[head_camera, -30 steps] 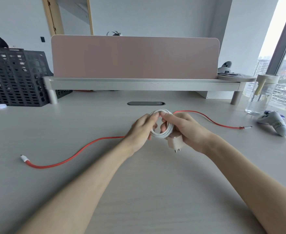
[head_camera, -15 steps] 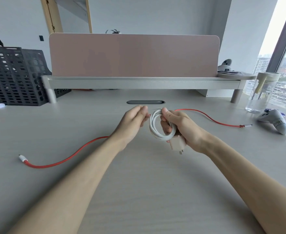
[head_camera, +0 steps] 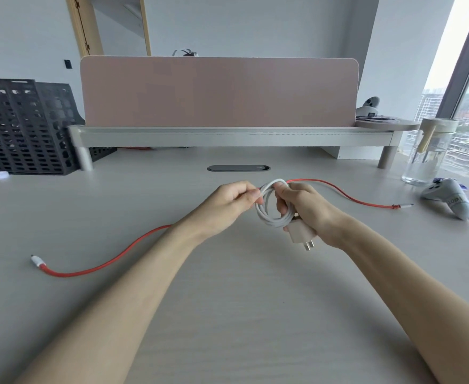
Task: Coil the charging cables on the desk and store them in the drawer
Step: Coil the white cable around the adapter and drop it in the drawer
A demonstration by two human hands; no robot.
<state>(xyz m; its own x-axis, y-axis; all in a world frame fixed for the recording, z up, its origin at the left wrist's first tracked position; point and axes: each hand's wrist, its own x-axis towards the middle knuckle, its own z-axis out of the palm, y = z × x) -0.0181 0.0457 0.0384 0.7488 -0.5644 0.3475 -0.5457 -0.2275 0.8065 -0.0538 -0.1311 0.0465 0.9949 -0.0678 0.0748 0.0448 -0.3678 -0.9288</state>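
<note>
Two bare forearms reach forward over a pale wood-grain counter [head_camera: 236,322]. Between the hands, held a little above the surface near the middle of the counter, is a white charging cable [head_camera: 269,219] wound into a small round coil of several loops. The right hand [head_camera: 306,210] grasps the coil from the right side, its fingers curled through and around the loops. It also clasps a white plug adapter [head_camera: 301,235], which hangs below the coil with its metal prongs pointing down and toward the viewer. The left hand [head_camera: 232,200] pinches the cable at the coil's upper left edge between thumb and fingertips, the other fingers curled in.

A red charging cable [head_camera: 111,263] lies loose and uncoiled on the counter. It runs from a white connector at far left, passes behind both hands, and ends in a slim connector at right.

Along the back stands a long grey shelf riser [head_camera: 236,137] with a pink divider panel [head_camera: 219,91] above it. A black mesh organiser [head_camera: 25,128] sits at far left. An oval dark cable port [head_camera: 238,168] is set into the counter below the riser. At far right, by a window, stand a clear glass jar [head_camera: 427,156] and, just beside it, a grey game controller [head_camera: 451,202].
</note>
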